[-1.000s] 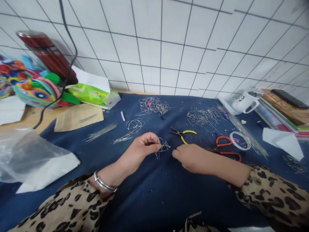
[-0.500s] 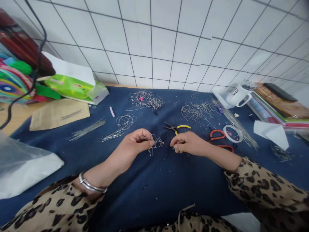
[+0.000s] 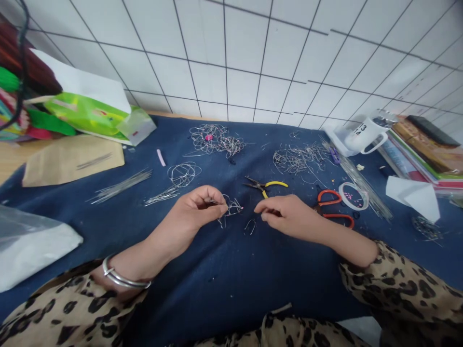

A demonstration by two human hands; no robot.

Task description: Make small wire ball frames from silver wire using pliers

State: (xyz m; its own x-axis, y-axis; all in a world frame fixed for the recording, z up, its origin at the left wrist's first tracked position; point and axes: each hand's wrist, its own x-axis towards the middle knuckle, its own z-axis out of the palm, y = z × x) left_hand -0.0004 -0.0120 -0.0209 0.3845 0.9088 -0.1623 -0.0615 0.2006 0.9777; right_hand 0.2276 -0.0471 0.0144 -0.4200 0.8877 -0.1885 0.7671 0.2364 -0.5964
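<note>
My left hand (image 3: 202, 207) pinches a small bent-wire piece (image 3: 232, 207) between thumb and forefinger; a pink bead shows at its right end. To the right, my right hand (image 3: 280, 212) hovers over the cloth with thumb and forefinger parted and nothing visible between them. A small U-shaped bit of wire (image 3: 249, 225) is just left of its fingertips, on the blue cloth. Directly beyond that hand are yellow-handled pliers (image 3: 265, 184), jaws pointing left. Red-handled scissors (image 3: 330, 206), partly hidden by my right forearm, lie by the wrist.
Tangled wire shapes (image 3: 213, 140) and more looped wire (image 3: 300, 159) lie toward the tiled wall. Straight wires (image 3: 123, 185) are at left, near a plastic bag (image 3: 36, 246). A round dish of pink beads (image 3: 353, 196), a white mug (image 3: 365, 136) and books (image 3: 427, 159) stand at right.
My right hand's fingers have opened, and the U-shaped wire now shows below and left of them. My left hand keeps its pinch on the wire piece. The camera view has shifted slightly.
</note>
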